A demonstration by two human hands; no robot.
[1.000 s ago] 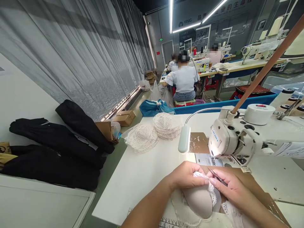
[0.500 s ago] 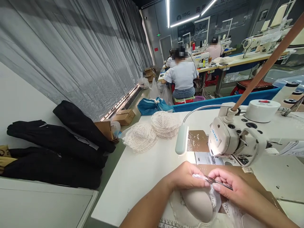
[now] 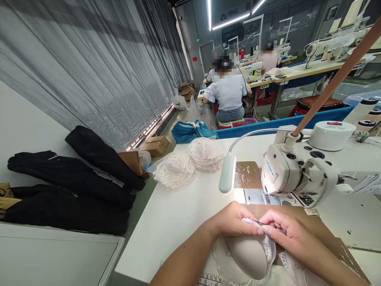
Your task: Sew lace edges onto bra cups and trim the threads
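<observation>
A beige moulded bra cup [image 3: 248,256] with white lace trim [image 3: 268,248] lies under my hands at the front of the sewing table. My left hand [image 3: 238,222] is closed, pinching the lace edge between thumb and fingers. Just right of it, my right hand [image 3: 281,228] is closed around a slim dark metal tool [image 3: 282,231]. Its tip sits at the lace between both hands, mostly covered by my fingers, so I cannot tell whether it is snips or tweezers. More lace fabric [image 3: 290,266] spreads below my right wrist.
Behind my hands stands a white sewing machine [image 3: 279,171] with a lamp [image 3: 228,174] at its left. Two stacks of lace cups [image 3: 175,171] lie on the white table [image 3: 149,242]. Black fabric rolls [image 3: 68,210] rest at left. Co-workers [image 3: 229,93] sit ahead.
My right hand has moved slightly left, closer to my left hand, and its fingers now cover more of the metal tool. The cup stays in place.
</observation>
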